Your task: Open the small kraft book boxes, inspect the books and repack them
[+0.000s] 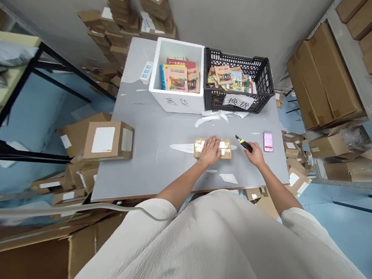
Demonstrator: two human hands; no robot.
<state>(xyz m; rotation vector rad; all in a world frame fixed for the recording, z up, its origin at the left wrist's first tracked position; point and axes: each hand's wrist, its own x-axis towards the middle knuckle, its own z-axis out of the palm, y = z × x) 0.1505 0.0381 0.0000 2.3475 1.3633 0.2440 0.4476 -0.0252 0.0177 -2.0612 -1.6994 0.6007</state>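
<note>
Grey table (150,128), "换货" crate (215,99), left hand (210,150) flat on box (226,151), right hand (254,154) closed around cutter (245,145)

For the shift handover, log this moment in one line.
left hand: on box | right hand: holding cutter, apart from box | phone: on table, right of cutter | tub, crate: books inside

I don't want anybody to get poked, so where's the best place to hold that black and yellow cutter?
By the thick black handle, coming from the person's right, where the right hand holds it. The cutter is long and slim, and its narrow tip points away from that hand, forward and left, so reaching from the tip side would probably be riskier.
</note>
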